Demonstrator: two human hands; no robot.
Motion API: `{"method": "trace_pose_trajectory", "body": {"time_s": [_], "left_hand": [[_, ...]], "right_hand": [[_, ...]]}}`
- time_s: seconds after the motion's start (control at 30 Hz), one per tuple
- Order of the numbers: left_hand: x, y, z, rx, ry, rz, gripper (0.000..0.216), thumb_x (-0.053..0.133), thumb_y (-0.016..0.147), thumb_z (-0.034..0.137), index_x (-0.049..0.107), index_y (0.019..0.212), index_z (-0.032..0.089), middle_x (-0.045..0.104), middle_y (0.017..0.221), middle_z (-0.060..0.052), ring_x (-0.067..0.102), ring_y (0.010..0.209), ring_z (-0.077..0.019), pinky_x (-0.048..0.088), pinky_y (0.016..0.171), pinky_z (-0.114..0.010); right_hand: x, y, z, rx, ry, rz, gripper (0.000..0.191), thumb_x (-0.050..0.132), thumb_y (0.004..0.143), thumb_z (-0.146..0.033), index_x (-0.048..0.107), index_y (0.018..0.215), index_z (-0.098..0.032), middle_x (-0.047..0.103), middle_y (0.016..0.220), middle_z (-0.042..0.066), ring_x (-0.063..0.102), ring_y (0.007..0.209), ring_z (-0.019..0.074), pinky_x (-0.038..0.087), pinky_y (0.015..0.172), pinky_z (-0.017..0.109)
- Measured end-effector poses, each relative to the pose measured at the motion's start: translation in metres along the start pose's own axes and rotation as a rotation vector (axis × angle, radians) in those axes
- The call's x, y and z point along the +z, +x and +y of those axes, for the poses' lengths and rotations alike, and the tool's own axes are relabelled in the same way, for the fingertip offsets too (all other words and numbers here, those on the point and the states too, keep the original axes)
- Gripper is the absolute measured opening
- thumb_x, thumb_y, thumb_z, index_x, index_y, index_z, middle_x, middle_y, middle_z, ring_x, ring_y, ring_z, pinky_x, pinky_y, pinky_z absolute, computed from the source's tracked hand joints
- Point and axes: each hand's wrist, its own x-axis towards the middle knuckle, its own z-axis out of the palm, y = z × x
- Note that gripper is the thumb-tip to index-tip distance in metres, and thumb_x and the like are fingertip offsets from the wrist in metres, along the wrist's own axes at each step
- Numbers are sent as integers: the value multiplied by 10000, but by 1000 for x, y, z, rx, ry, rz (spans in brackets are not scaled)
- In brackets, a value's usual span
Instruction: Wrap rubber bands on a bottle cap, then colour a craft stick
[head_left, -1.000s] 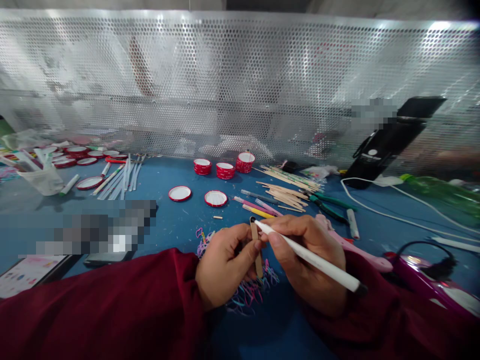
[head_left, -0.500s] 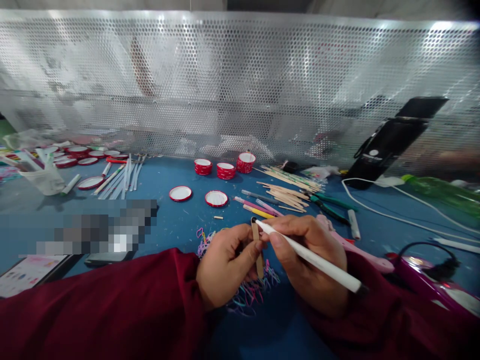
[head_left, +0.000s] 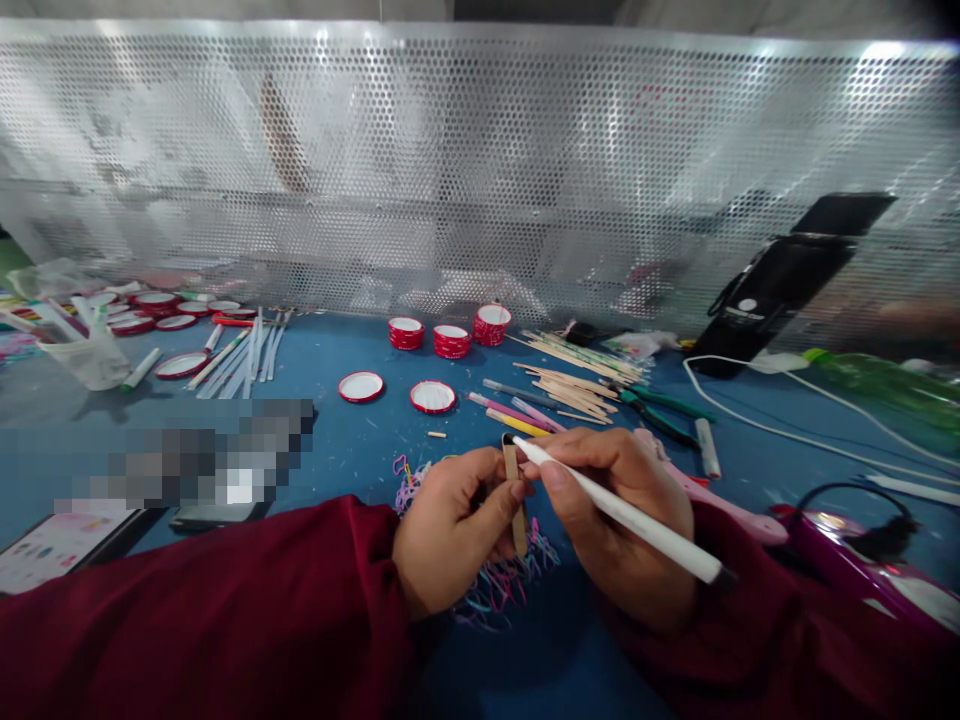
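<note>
My left hand (head_left: 459, 525) pinches a flat wooden craft stick (head_left: 519, 530) near its middle, and the stick's upper end is dark. Between the fingers and thumb of my right hand (head_left: 626, 515) is a white marker pen (head_left: 630, 518), slanting down to the right. Its tip is at the dark end of the stick; whether it touches I cannot tell. Under and behind my left hand lies a tangle of pink, purple and blue strings (head_left: 499, 590). Just beyond my hands are a yellow pen (head_left: 517, 421) and a few other coloured pens.
Red-rimmed lids (head_left: 433, 397) and red stacks (head_left: 451, 342) stand ahead. Wooden sticks (head_left: 574, 390) and green-handled pliers (head_left: 664, 412) lie at the right, near a black pouch (head_left: 780, 285). Phones (head_left: 217, 515) and a cup of pens (head_left: 90, 362) are at left. A perforated metal screen (head_left: 450, 170) rises behind.
The marker's tip has shifted very slightly to the right at the stick's dark end. My left hand and the stick stay in place.
</note>
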Motion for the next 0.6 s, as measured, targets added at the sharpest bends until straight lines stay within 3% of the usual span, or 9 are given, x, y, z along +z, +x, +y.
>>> {"method": "trace_pose_trajectory", "body": {"time_s": [0.6], "left_hand": [[0, 0, -1, 21, 10, 13, 301, 544, 980, 448, 556, 845, 179, 577, 609, 19, 526, 481, -100, 420, 473, -210]], "right_hand": [[0, 0, -1, 2, 23, 1, 100, 659, 898, -212, 591, 959, -253, 765, 948, 23, 739, 862, 198, 576, 733, 312]]}}
